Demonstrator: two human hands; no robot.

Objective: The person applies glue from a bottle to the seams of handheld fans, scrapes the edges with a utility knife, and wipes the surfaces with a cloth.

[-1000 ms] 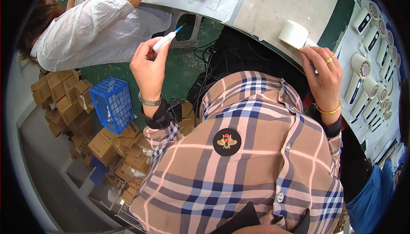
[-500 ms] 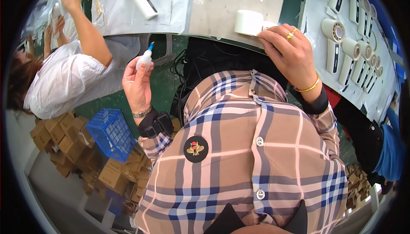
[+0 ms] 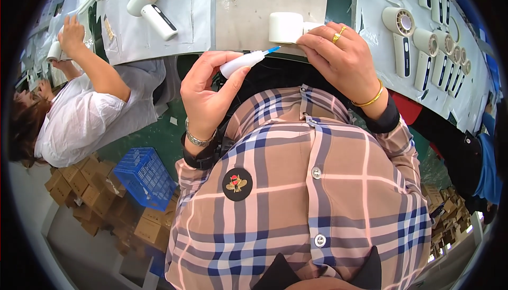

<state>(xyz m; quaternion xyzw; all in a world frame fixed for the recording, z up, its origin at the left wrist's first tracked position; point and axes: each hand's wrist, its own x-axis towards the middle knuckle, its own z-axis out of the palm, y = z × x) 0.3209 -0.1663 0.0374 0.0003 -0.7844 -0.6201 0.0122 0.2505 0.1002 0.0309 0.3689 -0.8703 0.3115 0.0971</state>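
Observation:
My left hand (image 3: 211, 91) is closed around a small white squeeze bottle (image 3: 243, 63) with a thin blue nozzle. Its tip points right, close to the lower edge of a white hair-dryer-shaped device (image 3: 286, 28). That device lies on its side at the near edge of the worktop, its round head toward the left. My right hand (image 3: 344, 62) grips its handle from the right, thumb beneath and fingers over the top. Most of the handle is hidden by these fingers, and whether the nozzle touches the device I cannot tell.
Rows of similar white devices (image 3: 398, 21) lie on the right-hand table. Another one (image 3: 159, 21) rests on the white-covered table to the left. At far left a co-worker in a white shirt (image 3: 90, 110) handles a white piece. A blue crate (image 3: 143, 176) and cardboard boxes (image 3: 95, 192) are on the floor.
My left hand has brought the squeeze bottle up and right, from beside the table to the device, tilting its nozzle rightward. My right hand still holds the device, slightly further left in view.

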